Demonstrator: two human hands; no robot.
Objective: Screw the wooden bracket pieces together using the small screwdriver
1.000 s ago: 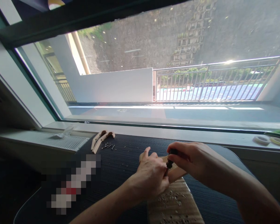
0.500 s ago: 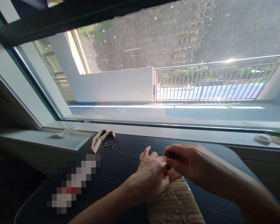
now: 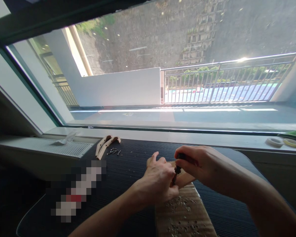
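Note:
My right hand (image 3: 197, 163) is closed around the dark handle of a screwdriver (image 3: 178, 168), which stands nearly upright with its shaft pointing down. Close beside that shaft, my left hand (image 3: 159, 179) grips a pale wooden piece (image 3: 186, 179), one finger sticking out. This piece lies over the far end of a brown corrugated board (image 3: 185, 217), whose near surface is pitted with holes. The screwdriver's tip and much of the wooden piece are hidden by my left hand.
Two curved wooden parts (image 3: 108, 144) lie at the table's far left, with several screws (image 3: 114, 151) beside them. A blurred-out pale item (image 3: 79, 191) is on the left of the dark table (image 3: 128, 168). Two tape rolls (image 3: 275, 142) rest on the windowsill.
My right hand and the screwdriver have risen slightly, and more of the shaft and wooden piece shows. My left hand stays on the wooden piece. The whole view has shifted a little.

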